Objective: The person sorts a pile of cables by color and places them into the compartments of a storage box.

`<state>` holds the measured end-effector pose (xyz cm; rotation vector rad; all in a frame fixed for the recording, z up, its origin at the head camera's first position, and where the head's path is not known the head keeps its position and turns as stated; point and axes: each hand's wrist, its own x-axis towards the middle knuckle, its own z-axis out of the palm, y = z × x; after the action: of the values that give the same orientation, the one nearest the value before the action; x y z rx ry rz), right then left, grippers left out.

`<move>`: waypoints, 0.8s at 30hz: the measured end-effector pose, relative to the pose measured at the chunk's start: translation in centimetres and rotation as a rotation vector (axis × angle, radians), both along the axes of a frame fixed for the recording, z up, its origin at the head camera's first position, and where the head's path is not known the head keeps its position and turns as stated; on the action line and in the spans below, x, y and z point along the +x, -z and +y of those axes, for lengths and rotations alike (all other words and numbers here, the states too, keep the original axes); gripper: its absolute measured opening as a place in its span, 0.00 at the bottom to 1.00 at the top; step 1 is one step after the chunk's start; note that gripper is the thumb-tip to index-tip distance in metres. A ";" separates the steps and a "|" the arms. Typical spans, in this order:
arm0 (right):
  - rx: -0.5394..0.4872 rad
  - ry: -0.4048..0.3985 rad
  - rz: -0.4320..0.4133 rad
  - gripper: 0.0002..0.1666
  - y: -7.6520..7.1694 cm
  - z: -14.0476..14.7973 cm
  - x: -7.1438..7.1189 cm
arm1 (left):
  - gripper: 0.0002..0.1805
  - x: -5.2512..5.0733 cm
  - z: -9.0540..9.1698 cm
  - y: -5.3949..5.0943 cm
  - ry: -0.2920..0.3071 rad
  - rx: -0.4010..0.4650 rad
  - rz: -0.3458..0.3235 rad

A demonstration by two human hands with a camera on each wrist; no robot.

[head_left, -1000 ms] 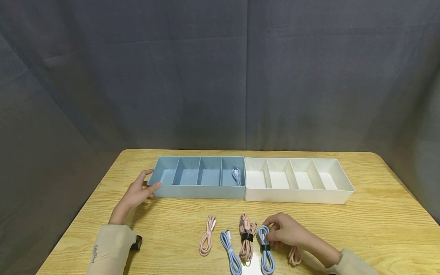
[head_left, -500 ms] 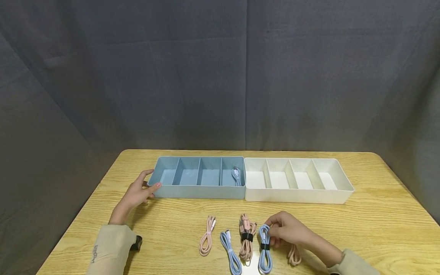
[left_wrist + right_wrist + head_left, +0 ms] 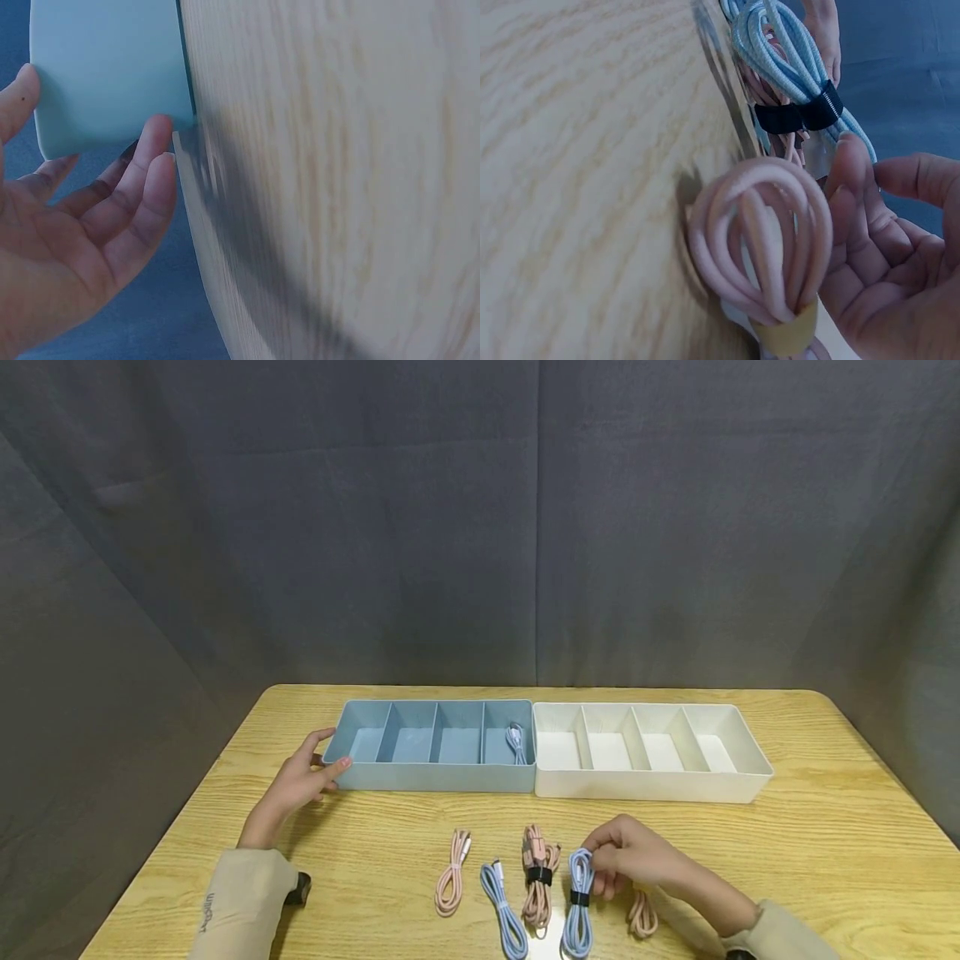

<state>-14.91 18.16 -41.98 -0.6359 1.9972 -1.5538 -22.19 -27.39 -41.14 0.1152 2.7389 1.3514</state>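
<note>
In the head view my left hand point(image 3: 298, 781) holds the left end of a blue divided box point(image 3: 431, 777), thumb at its front corner. The left wrist view shows its fingertips against the box's end wall point(image 3: 112, 75). My right hand point(image 3: 637, 856) pinches a coiled blue cable point(image 3: 579, 918) with a black strap near its upper end. A coiled pink cable point(image 3: 642, 914) with a yellowish band point(image 3: 789, 334) lies beneath that hand. Left of the held cable lie a pink cable bundle point(image 3: 537, 906) with a black strap, a blue cable point(image 3: 506, 918) and another pink cable point(image 3: 450, 885).
A white divided box point(image 3: 652, 785) stands against the blue box's right end. One small pale-blue cable point(image 3: 515, 743) sits in the blue box's rightmost compartment. The wooden table point(image 3: 847, 860) has rounded back corners, with a dark curtain point(image 3: 480, 527) behind it.
My right hand has shifted slightly up and to the right; the blue cable it pinches has swung more upright. The left hand and both boxes stay where they were.
</note>
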 end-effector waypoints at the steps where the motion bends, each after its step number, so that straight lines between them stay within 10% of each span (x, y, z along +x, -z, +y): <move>1: -0.004 -0.001 -0.001 0.12 0.0 0.0 -0.1 | 0.42 0.0 0.0 0.0 -0.008 0.004 -0.008; 24: -0.029 0.080 0.053 0.14 -1.7 -0.4 -1.5 | 0.38 -0.2 0.3 -0.2 -0.050 -0.021 -0.046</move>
<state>-16.39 17.75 -40.32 -0.6220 2.0659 -1.6310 -22.44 -27.07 -40.94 0.0147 2.7345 1.3195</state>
